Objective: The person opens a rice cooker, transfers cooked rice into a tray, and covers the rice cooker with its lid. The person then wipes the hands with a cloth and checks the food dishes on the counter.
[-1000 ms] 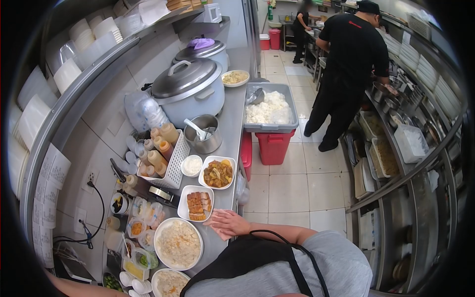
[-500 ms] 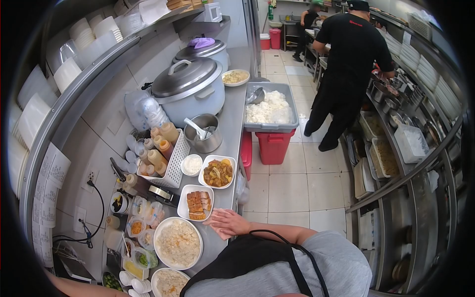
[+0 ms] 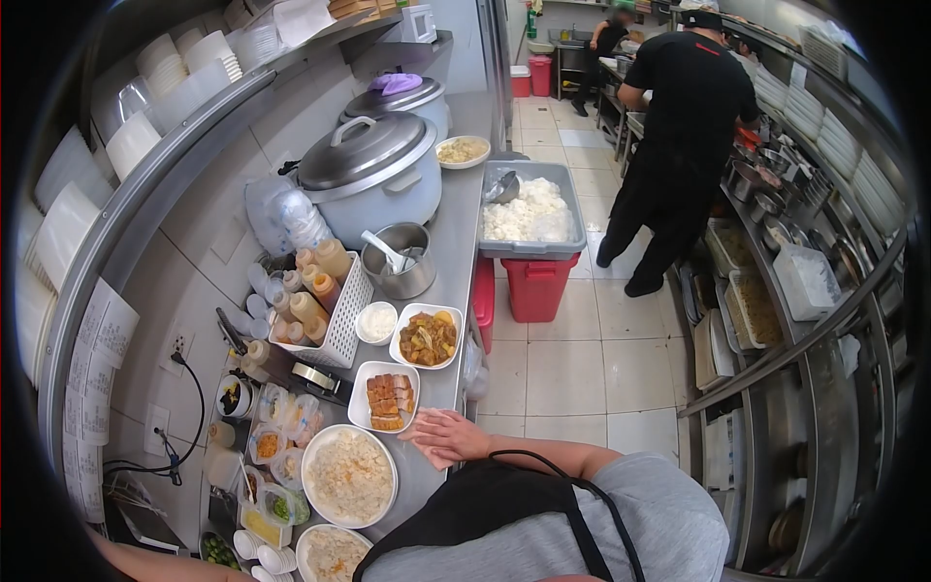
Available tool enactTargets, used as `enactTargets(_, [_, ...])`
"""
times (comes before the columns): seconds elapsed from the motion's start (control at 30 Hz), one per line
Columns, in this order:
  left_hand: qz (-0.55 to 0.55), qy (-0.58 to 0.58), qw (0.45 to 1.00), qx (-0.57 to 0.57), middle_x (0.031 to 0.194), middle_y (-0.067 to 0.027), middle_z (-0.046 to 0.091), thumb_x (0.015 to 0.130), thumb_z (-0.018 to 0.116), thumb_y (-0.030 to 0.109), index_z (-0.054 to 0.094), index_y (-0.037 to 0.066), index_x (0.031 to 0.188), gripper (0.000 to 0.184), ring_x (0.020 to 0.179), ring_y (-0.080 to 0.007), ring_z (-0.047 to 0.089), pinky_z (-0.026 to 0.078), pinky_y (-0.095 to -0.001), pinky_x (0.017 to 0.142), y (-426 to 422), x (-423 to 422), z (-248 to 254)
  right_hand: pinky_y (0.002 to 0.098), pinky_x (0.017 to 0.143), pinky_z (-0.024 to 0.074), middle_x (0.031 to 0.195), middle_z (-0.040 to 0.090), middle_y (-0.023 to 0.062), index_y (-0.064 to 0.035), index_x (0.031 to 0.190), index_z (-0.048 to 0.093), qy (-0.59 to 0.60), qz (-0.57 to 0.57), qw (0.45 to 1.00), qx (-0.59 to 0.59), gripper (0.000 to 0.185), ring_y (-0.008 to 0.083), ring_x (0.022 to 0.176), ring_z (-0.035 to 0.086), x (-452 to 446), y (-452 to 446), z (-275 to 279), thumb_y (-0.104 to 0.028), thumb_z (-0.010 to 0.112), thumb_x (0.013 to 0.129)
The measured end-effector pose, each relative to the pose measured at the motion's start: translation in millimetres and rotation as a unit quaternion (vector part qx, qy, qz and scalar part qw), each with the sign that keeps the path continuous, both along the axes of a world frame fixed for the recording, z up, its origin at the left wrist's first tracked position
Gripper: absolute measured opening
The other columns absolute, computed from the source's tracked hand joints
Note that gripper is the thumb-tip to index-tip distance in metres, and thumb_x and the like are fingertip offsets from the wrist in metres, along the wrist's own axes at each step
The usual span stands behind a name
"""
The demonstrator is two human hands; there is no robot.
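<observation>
My right hand [image 3: 453, 436] lies flat, fingers stretched out, on a folded pink cloth [image 3: 434, 456] at the counter edge. Just beyond it is a white square bowl of sliced crispy-skinned meat [image 3: 390, 400]. Past that sit a bowl of brown stew with chunks [image 3: 428, 338] and a small bowl of white rice [image 3: 376, 322]. Two round bowls of rice with orange bits, one here [image 3: 349, 475] and a nearer one [image 3: 330, 555], stand close to my body. Of my left arm only the forearm [image 3: 165, 563] shows at the bottom left; that hand is out of view.
A white basket of sauce bottles [image 3: 335, 325], a tape dispenser [image 3: 320, 380] and a steel pot [image 3: 400, 262] line the counter before large rice cookers [image 3: 373, 175]. A grey tub of rice [image 3: 529, 209] tops a red bin [image 3: 543, 289]. A co-worker [image 3: 679, 136] stands at the right-hand counter.
The co-worker at the right has bent further forward, with the head lower and the arms shifted. My right hand and the bowls stay where they were.
</observation>
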State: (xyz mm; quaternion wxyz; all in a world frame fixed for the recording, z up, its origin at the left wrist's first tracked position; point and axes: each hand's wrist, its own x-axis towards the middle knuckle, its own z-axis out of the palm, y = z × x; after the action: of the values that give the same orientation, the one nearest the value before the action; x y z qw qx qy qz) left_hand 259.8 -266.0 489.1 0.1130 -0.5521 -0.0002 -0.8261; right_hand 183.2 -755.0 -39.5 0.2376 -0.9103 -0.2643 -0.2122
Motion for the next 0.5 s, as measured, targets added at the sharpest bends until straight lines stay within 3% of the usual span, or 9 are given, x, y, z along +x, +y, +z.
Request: enactTargets(0.5, [-0.005, -0.001, 1.000, -0.013, 0.055, -0.0095, 0.050, 0.073, 0.056, 0.030, 0.047, 0.009, 0.051, 0.032, 0.049, -0.0312, 0.048, 0.036, -0.0424, 0.044, -0.6, 1.0, -0.3, 0.0439, 0.102, 0.0200, 0.135, 0.035, 0.0063, -0.0168, 0.126, 0.045, 0.008, 0.000, 1.000, 0.005, 0.044, 0.0262, 0.129, 0.027, 0.6, -0.2, 0.8, -0.033, 0.044, 0.085])
